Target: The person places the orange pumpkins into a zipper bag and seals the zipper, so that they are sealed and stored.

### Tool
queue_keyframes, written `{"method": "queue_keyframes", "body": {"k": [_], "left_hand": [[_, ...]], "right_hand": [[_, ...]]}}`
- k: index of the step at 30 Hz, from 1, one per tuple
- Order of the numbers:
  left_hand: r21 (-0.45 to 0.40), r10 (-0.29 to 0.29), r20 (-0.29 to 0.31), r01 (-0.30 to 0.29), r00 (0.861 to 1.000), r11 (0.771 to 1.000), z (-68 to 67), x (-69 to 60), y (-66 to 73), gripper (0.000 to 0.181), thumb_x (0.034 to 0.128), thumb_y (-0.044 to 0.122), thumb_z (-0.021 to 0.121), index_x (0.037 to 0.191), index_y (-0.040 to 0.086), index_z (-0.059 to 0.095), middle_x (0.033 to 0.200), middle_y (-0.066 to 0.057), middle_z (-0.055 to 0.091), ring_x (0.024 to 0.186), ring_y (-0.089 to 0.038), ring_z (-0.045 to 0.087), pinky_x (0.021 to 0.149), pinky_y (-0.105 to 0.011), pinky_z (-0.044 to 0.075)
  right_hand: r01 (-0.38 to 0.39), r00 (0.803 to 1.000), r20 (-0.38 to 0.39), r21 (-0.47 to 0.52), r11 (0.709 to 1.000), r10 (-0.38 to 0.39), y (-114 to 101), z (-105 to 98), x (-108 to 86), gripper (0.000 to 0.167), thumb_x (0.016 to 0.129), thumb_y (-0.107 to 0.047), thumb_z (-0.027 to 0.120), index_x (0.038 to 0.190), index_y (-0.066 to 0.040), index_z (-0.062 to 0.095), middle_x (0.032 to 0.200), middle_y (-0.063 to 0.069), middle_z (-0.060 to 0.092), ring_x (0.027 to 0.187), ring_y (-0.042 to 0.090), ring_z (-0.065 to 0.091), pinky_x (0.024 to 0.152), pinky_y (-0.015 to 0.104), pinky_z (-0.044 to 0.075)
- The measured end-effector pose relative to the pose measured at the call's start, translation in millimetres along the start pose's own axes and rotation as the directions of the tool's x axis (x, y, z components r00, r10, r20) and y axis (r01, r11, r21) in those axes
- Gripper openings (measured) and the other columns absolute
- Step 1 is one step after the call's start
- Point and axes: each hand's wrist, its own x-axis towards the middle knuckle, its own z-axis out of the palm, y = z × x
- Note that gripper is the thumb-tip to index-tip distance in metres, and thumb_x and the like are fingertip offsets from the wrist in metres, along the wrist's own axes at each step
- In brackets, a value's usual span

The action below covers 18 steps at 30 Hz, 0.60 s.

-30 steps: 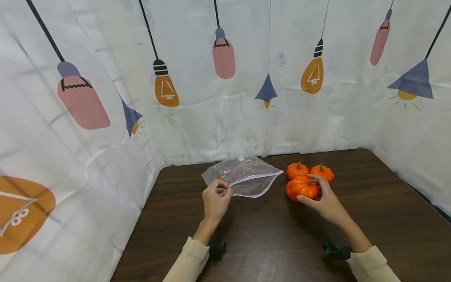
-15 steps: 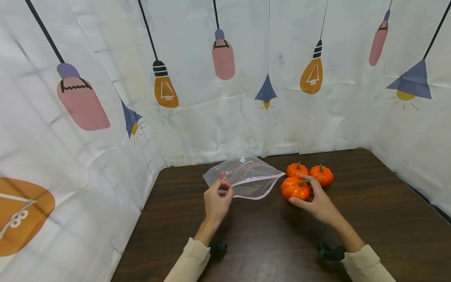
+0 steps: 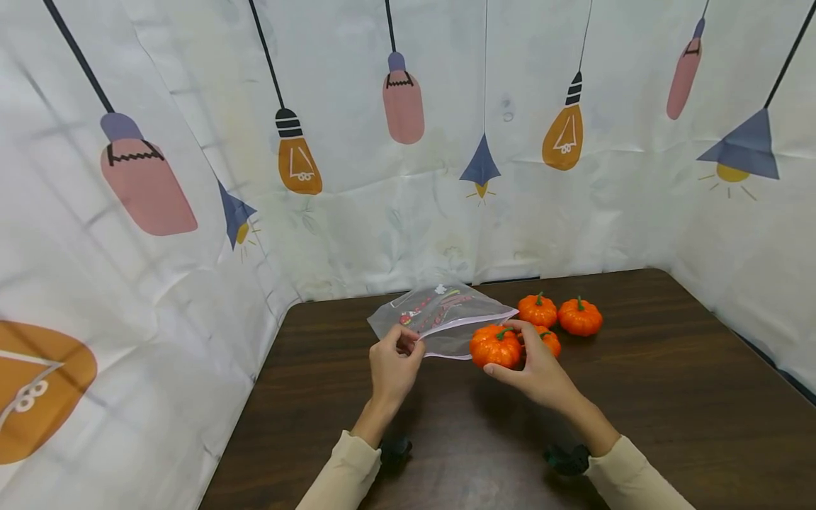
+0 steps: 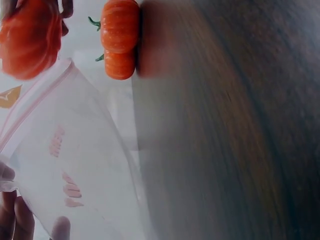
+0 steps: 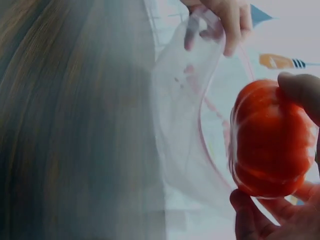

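Right hand (image 3: 535,367): gripping. I see thumb and fingers set on opposite sides of one orange pumpkin (image 3: 494,347), with a green stem, held above the tabletop. Position: in front of the right part of the bag's mouth, outside the bag; whether the two touch, I cannot tell.

Left hand (image 3: 392,365): gripping. Thumb and fingers pinch the left part of the mouth edge of a clear bag (image 3: 455,309), item of thin see-through plastic, pale pink rim, red printed marks. Its mouth gapes toward the person and to the right.

Loose pumpkins, three, all orange with green stems. One (image 3: 551,343) sits just behind the right hand, partly hidden by it; a second (image 3: 537,312) stands close behind that; a third (image 3: 580,318) is just right of the second. My left wrist view shows two of the loose ones.

Wrists: one dark band (image 3: 395,450) at the left, one (image 3: 567,460) at the right. Cream sleeves (image 3: 347,467), cuffed.

Support: dark brown wood-grain table (image 3: 472,446). Surround: white cloth (image 3: 382,237), creased, printed with hanging lamps and bulbs.
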Motion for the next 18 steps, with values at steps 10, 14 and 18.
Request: {"method": "queue_keyframes", "body": {"k": [10, 14, 18], "left_hand": [[-0.011, -0.021, 0.041, 0.021, 0.999, 1.0, 3.1, -3.4, 5.3, 0.01, 0.0788, 0.005, 0.076, 0.08, 0.013, 0.07, 0.057, 0.003, 0.058, 0.051, -0.001, 0.048, 0.049, -0.017, 0.043], [-0.028, -0.026, 0.05, 0.028, 0.998, 0.999, 4.2, -4.5, 7.1, 0.011, 0.0786, 0.003, 0.077, 0.08, 0.012, 0.07, 0.055, 0.003, 0.056, 0.046, -0.001, 0.045, 0.045, -0.014, 0.038], [-0.032, -0.03, 0.068, 0.032, 0.997, 0.999, 5.2, -4.8, 8.7, 0.01, 0.0783, 0.004, 0.078, 0.081, 0.011, 0.071, 0.055, 0.003, 0.056, 0.046, -0.001, 0.046, 0.046, -0.013, 0.038]], "right_hand": [[0.021, 0.994, -0.102, -0.176, 0.984, -0.039, -10, 27, 15.0, 0.08, 0.077, -0.045, 0.087, 0.137, -0.006, 0.049, 0.127, 0.012, 0.06, 0.113, 0.03, 0.057, 0.094, 0.048, 0.051], [-0.038, 0.985, -0.17, -0.232, 0.972, -0.002, -10, 33, 19.5, 0.083, 0.074, -0.045, 0.089, 0.136, -0.004, 0.052, 0.124, 0.015, 0.062, 0.109, 0.033, 0.053, 0.09, 0.047, 0.047], [-0.09, 0.978, -0.203, -0.252, 0.963, 0.038, -11, 37, 25.6, 0.085, 0.073, -0.046, 0.09, 0.136, -0.002, 0.052, 0.124, 0.017, 0.061, 0.108, 0.035, 0.05, 0.09, 0.049, 0.043]]}}
